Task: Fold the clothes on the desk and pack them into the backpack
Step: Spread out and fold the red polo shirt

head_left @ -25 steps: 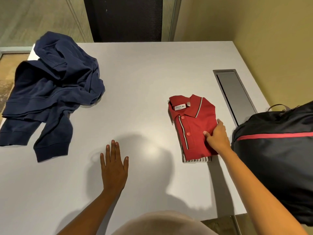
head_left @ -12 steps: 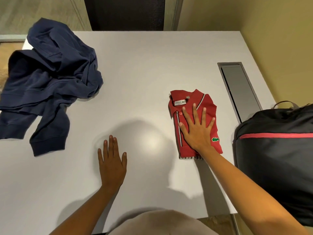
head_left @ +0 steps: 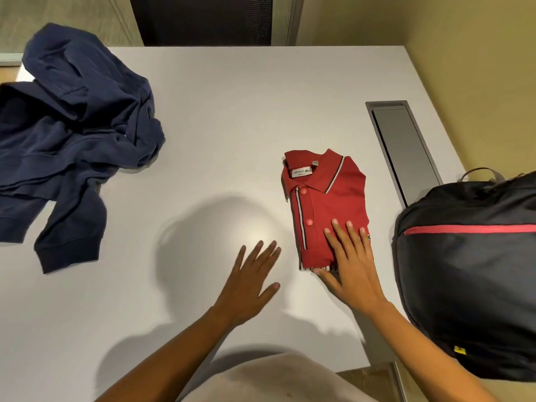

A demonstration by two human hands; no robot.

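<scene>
Clearly the red polo shirt is the piece in hand. It lies folded into a neat rectangle near the right edge of the tabletop, with its long axis running from the near edge toward the far edge, collar at the far end and striped hem at the near end.

The right hand lies flat on the shirt's near half. Its fingers are straight and spread, and the thumb lies along the hem; it presses the cloth and does not grip it. The left hand is open too, fingers straight and angled toward the shirt. It is just beside the shirt's near left corner and holds nothing; whether it touches the tabletop I cannot tell.

The backpack, black with a red stripe, sits at the near right corner, just right of the shirt. The right hand is therefore the nearer one for the transfer, a short sideways carry. Its opening is not visible, so it likely needs opening first.

A navy sweatshirt lies crumpled and unfolded by the far left corner, well apart from both hands.

The collar label reads "LACOSTE". A small yellow badge on the backpack is too small to read.
</scene>
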